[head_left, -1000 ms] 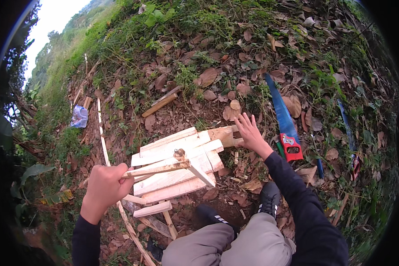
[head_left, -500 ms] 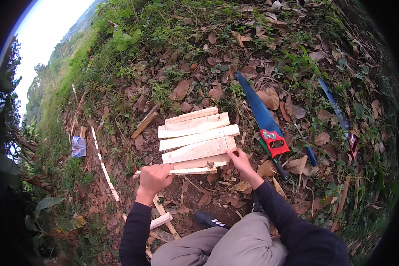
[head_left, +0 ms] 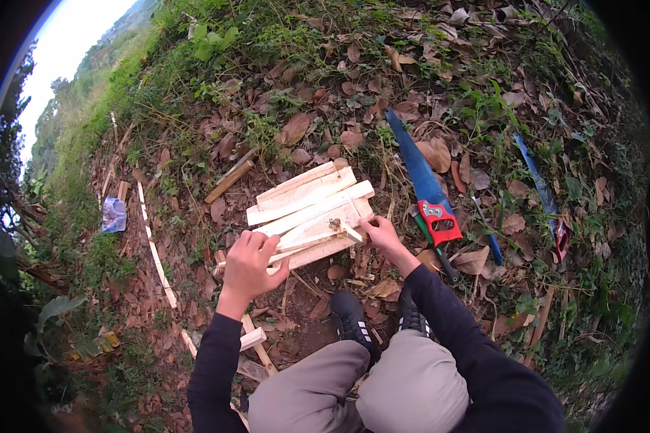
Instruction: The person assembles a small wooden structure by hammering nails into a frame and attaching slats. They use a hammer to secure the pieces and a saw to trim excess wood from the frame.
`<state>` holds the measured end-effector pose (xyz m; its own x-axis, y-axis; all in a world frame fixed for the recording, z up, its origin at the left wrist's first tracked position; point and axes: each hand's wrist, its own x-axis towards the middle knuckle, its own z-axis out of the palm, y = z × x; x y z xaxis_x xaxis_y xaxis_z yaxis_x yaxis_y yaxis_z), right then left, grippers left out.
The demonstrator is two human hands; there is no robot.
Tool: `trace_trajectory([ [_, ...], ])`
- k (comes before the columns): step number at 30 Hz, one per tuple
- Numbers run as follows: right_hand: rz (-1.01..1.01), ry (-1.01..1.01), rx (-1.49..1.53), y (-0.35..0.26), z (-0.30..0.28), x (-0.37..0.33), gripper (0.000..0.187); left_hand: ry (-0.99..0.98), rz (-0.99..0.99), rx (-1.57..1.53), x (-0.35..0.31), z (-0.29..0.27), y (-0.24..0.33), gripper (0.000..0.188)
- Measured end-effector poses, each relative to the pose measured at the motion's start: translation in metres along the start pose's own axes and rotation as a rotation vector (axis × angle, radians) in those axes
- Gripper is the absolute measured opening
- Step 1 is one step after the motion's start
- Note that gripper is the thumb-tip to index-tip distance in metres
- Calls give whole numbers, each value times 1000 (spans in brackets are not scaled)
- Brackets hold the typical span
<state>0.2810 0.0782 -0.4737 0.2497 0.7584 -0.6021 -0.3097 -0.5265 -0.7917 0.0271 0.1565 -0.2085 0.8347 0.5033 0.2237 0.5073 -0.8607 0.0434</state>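
Several pale sawn boards (head_left: 301, 199) lie side by side on the leaf-covered ground in front of me, forming a rough panel. A narrow wooden strip (head_left: 308, 245) with a dark knot rests across the nearer boards, slightly tilted. My left hand (head_left: 250, 268) is around the strip's left end, thumb on the near side and fingers on the far side. At the strip's right end, by the boards' right edge, my right hand (head_left: 384, 239) is closed, its fingertips partly hidden by the wood.
To the right lie a handsaw (head_left: 420, 169) with a red handle, a green-and-black handled tool (head_left: 433, 242), a blue-handled tool (head_left: 494, 245) and another blue blade (head_left: 538, 180). Leftward are a long thin strip (head_left: 154, 252), a plastic bag (head_left: 113, 215) and wood offcuts (head_left: 253, 338).
The narrow strip has moved from the panel's near edge up onto the boards. My left hand's fingers have spread around its end. My feet show more fully below.
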Motion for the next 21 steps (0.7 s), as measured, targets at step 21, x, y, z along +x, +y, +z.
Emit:
trace_trajectory([
  [21, -61, 48, 250, -6, 3, -22, 31, 36, -514, -144, 26, 246, 21, 56],
])
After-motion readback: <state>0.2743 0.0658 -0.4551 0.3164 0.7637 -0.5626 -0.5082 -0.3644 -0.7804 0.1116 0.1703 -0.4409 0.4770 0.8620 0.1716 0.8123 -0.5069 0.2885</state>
